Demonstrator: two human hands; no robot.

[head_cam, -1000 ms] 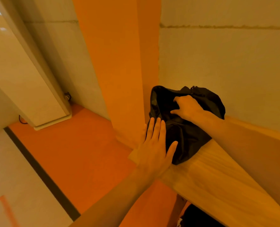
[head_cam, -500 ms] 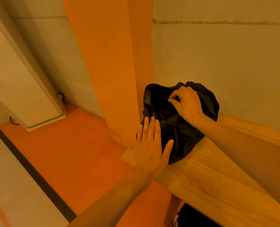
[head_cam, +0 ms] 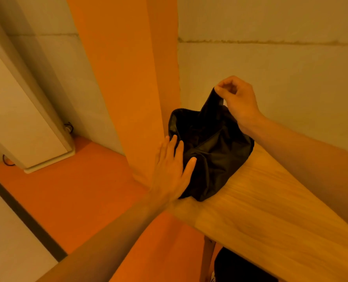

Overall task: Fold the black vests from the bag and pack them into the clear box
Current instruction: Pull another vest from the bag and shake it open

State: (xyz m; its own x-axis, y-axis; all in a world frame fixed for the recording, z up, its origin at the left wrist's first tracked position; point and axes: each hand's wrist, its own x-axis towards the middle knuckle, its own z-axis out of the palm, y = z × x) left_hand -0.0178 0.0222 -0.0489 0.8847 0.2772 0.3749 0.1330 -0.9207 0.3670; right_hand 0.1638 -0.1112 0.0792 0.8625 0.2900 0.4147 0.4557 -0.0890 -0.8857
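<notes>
Up top, the right hand (head_cam: 238, 102) pinched an edge of a black vest (head_cam: 211, 104) between thumb and fingertips, holding it raised above the mouth of the bag (head_cam: 213, 159). The left hand (head_cam: 171, 169) lay flat with straight fingers against the bag's near side. The bag sat at the corner of the wooden table (head_cam: 270, 210), beside an orange pillar (head_cam: 124, 78). The cloth looked thin, limp and light, perhaps slick. It would likely trail from one pinch, so both shoulders seemed the better hold. No clear box showed.

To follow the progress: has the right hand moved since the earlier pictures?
Yes. The right hand has risen out of the bag and is now above its rim, pinching black cloth.
</notes>
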